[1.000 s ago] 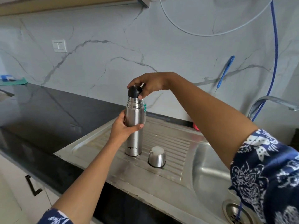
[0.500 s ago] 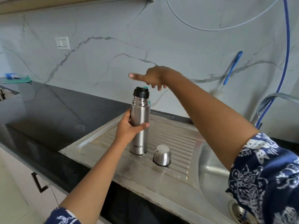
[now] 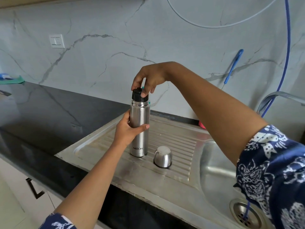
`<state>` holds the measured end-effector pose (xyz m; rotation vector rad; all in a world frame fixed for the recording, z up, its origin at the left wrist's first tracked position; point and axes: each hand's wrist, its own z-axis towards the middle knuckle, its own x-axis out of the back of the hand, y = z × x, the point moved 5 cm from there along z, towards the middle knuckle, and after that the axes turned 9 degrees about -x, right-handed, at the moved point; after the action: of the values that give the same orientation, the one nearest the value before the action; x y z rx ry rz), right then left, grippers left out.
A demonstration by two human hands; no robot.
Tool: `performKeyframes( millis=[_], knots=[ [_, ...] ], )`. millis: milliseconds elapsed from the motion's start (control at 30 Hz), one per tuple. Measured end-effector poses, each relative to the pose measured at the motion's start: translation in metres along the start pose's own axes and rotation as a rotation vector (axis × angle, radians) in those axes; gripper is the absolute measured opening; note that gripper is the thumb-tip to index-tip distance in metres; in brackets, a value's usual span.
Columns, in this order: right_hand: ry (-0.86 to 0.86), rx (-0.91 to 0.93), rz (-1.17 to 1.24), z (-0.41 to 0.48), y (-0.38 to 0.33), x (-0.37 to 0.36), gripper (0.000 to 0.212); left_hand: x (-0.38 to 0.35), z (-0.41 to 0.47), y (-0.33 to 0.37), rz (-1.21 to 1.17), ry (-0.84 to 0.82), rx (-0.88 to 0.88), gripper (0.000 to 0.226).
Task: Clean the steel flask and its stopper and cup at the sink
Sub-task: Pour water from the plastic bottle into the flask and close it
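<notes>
The steel sink's ribbed drainboard [image 3: 173,139] lies under the flask [image 3: 140,116], which stands upright on it; the basin lies well to the flask's right. The left hand [image 3: 127,129] grasps the flask around its middle, thumb across the front and fingers curled behind. The right hand [image 3: 150,76] reaches down over the flask's top, its curled fingertips pinching the black stopper [image 3: 137,95] seated in the flask's neck. The cup [image 3: 163,157] sits mouth-down just right of the flask's base, not touching it.
</notes>
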<state>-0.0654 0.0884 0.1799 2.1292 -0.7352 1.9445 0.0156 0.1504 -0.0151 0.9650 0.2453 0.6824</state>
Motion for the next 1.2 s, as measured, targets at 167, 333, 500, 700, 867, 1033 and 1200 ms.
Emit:
performKeyframes(
  millis=[167, 333, 500, 700, 867, 1033, 1200],
  knots=[
    [0.024, -0.09, -0.135, 0.009, -0.004, 0.0, 0.047, 0.001, -0.001, -0.001, -0.017, 0.004, -0.005, 0.075],
    [0.036, -0.094, -0.229, 0.009, 0.003, -0.01, 0.053, 0.0, 0.0, 0.002, -0.026, -0.007, -0.001, 0.068],
    [0.039, 0.022, -0.056, 0.004, 0.011, -0.014, 0.049, 0.001, 0.001, 0.002, -0.022, -0.026, 0.013, 0.066],
    [-0.092, 0.063, 0.006, 0.006, 0.009, -0.011, 0.047, 0.001, 0.002, -0.003, -0.023, -0.013, 0.009, 0.066],
    [0.182, -0.2, -0.334, 0.016, -0.003, -0.011, 0.058, 0.0, 0.002, -0.004, -0.027, -0.003, -0.011, 0.067],
    [0.178, -0.273, -0.164, 0.006, 0.009, -0.005, 0.076, 0.001, 0.002, -0.006, -0.035, -0.031, -0.006, 0.076],
    [-0.042, 0.018, 0.056, -0.001, 0.019, -0.018, 0.051, 0.001, 0.002, -0.005, -0.033, -0.042, -0.001, 0.074]
  ],
)
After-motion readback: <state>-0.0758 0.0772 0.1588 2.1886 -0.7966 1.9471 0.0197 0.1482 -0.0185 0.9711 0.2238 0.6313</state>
